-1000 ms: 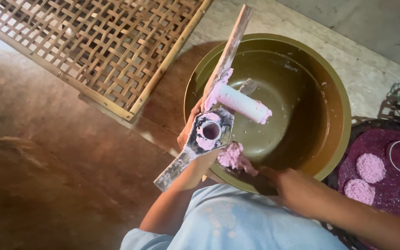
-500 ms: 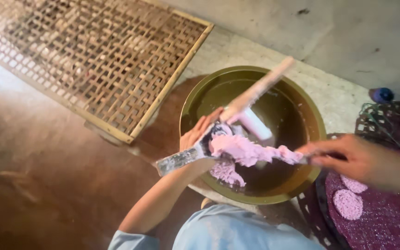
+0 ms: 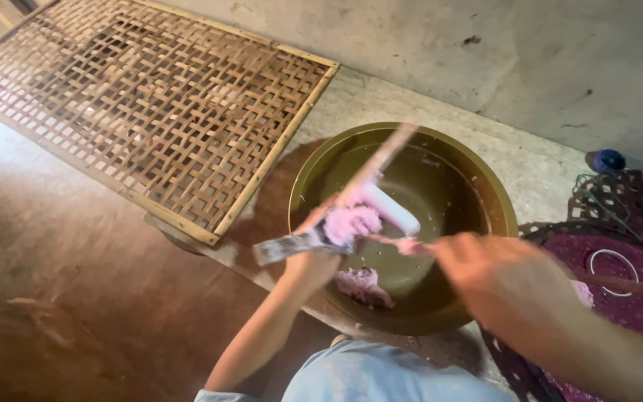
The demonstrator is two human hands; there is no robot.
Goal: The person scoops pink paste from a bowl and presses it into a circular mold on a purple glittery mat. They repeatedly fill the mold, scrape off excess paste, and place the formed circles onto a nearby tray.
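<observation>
Seen from the head camera, the left hand (image 3: 314, 257) has its fingers wrapped around a flat wooden press (image 3: 336, 223), holding it slanted over the brass-coloured basin (image 3: 485, 201), so loose pink dough (image 3: 353, 222) would drop inside. The right hand (image 3: 504, 286) is blurred; its fingers look nearly closed, pinching a pink strand (image 3: 403, 244). A woven bamboo rack (image 3: 150, 112) lies beside the basin.

The left grip (image 3: 314, 253) holds a wooden press (image 3: 336, 216) over a bowl (image 3: 500, 208) on the floor (image 3: 76, 260); dough (image 3: 353, 222) sits on the press, another lump (image 3: 365, 285) lies below in the bowl, a lattice tray (image 3: 150, 112) lies left, a mat (image 3: 634, 298) right of the right grip (image 3: 500, 279)
</observation>
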